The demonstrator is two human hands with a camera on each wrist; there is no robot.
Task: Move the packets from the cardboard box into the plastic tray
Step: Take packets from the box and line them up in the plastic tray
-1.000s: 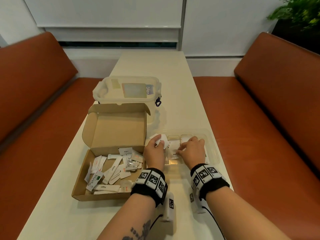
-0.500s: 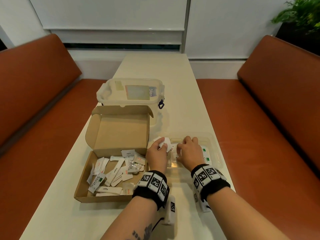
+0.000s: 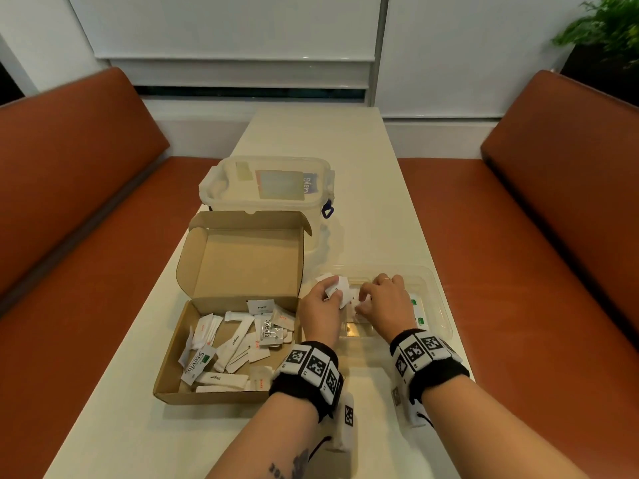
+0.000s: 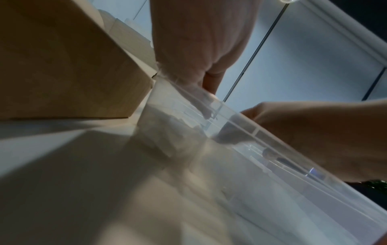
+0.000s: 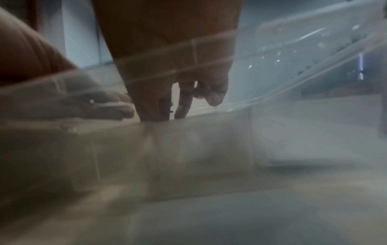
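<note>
An open cardboard box (image 3: 166, 392) at the left holds several white packets (image 3: 235, 344). To its right lies the clear plastic tray (image 3: 439, 299) with packets (image 3: 416, 311) inside. My left hand (image 3: 332, 293) hovers over the tray's left end and grips a few small white packets (image 3: 340, 288). My right hand (image 3: 363, 300) is close beside it inside the tray. The right wrist view, looking through the tray wall (image 5: 293, 66), shows its fingers (image 5: 184, 102) pointing down at the tray floor with nothing between them. In the left wrist view the box wall (image 4: 62, 74) stands against the tray (image 4: 251, 132).
A lidded translucent container (image 3: 269, 188) stands right behind the box's raised lid (image 3: 249, 257). Orange benches (image 3: 76, 209) flank the narrow white table (image 3: 366, 188) on both sides. A plant (image 3: 608, 25) is at the far right.
My right hand has shifted left inside the tray, toward the left hand. The left hand keeps its packets over the tray's left end. The head camera has drifted slightly.
</note>
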